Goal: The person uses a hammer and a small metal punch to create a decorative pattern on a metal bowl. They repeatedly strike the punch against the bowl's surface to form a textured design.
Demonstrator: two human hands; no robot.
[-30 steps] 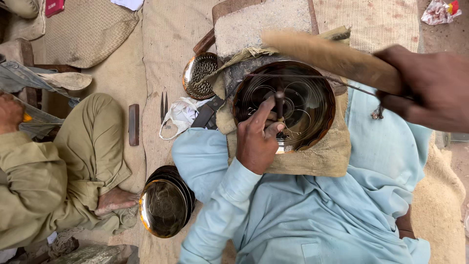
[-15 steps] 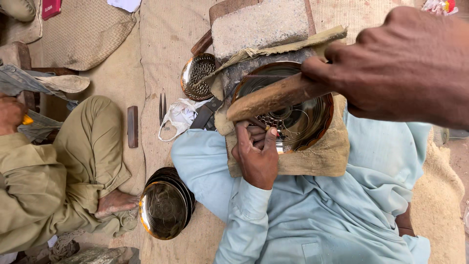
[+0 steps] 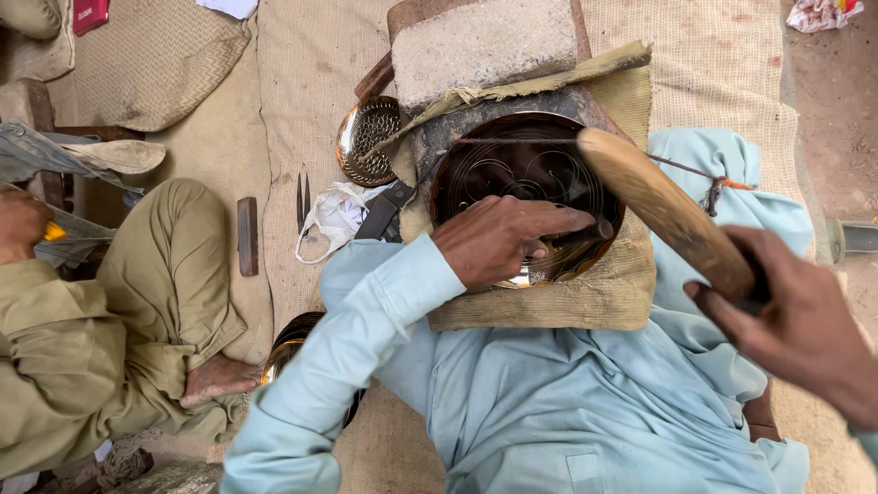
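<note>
A round brass plate (image 3: 512, 160) with engraved circles lies on a padded cloth block (image 3: 585, 297) in my lap. My left hand (image 3: 498, 240) rests inside the plate, its fingers closed on a thin metal punch (image 3: 585, 233) whose tip meets the plate. Lifted at the right, my right hand (image 3: 791, 329) grips a wooden mallet (image 3: 668, 215), and its rounded head hangs over the plate's right rim. A thin string (image 3: 677, 165) runs across the plate toward a knot at the right.
A stone slab (image 3: 485, 41) sits behind the plate. A perforated brass dish (image 3: 366, 133), a white cloth (image 3: 334, 215), two thin tools (image 3: 302, 197) and a small dark bar (image 3: 247, 236) lie to the left. A person in olive clothes (image 3: 110, 320) sits at left. Stacked brass plates (image 3: 283, 343) rest near my knee.
My right hand has drawn back to the lower right and lifted the mallet off the punch. My left hand has shifted right inside the plate, still holding the punch.
</note>
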